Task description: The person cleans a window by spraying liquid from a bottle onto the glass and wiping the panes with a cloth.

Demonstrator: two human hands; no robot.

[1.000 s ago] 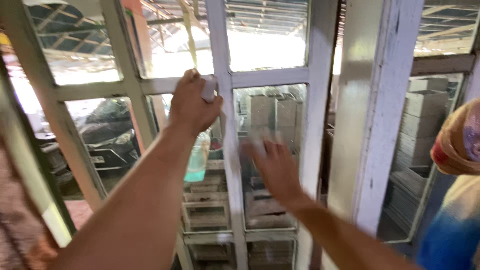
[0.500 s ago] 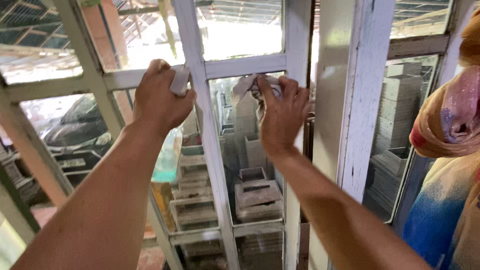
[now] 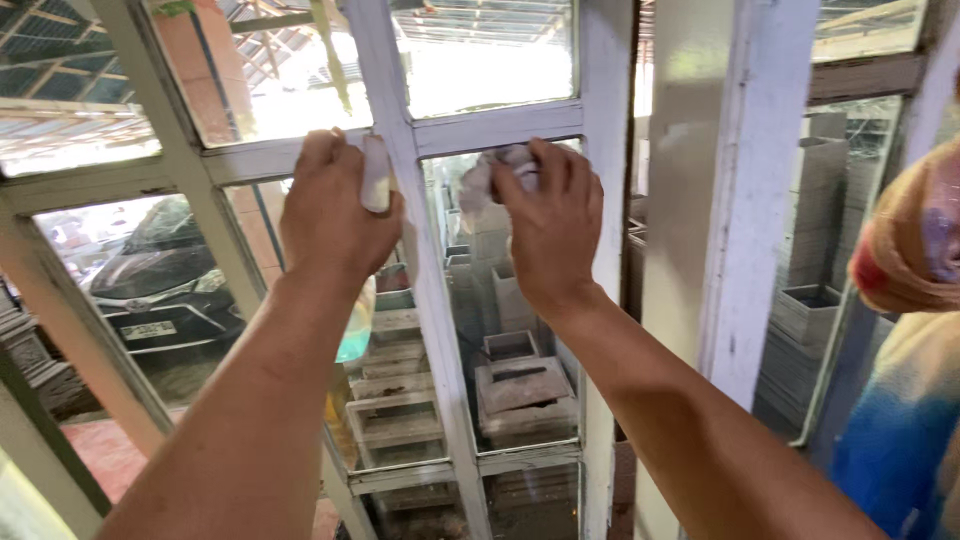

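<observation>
The right hand [image 3: 548, 232] presses a crumpled grey-white rag [image 3: 487, 175] against the upper left corner of a glass pane [image 3: 520, 330], its fingers spread flat over the cloth, just right of the white wooden mullion [image 3: 420, 260]. Left of that mullion, the left hand [image 3: 335, 215] has its grip closed round a small white cylinder [image 3: 376, 175], long axis upright. Behind the glass, grey moulds [image 3: 520, 385] are stacked; a dark car [image 3: 165, 270] stands far left of the mullion.
</observation>
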